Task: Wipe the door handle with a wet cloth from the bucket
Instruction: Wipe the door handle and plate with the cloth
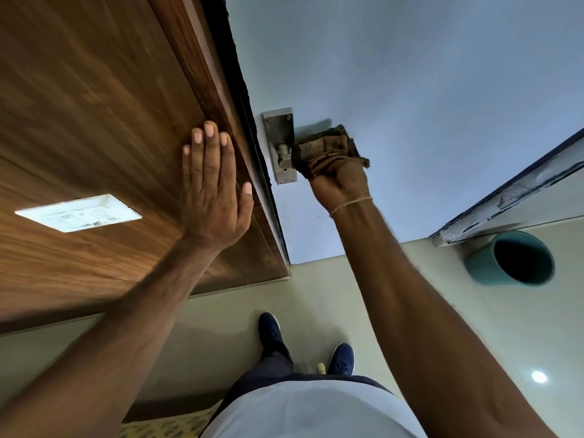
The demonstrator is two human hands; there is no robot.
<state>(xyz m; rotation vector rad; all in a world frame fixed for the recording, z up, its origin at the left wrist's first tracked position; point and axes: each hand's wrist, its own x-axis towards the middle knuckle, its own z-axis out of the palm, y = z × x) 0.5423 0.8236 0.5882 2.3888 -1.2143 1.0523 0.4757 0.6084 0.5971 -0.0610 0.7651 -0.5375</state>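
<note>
A white shirt front fills the bottom of the view. The silver metal door handle sits on its backplate at the pale blue door's edge. The right hand is closed around a bunched brown cloth wrapped over the lever. The left hand lies flat, fingers spread, on the brown wooden panel. A teal round bucket stands on the floor, well apart.
</note>
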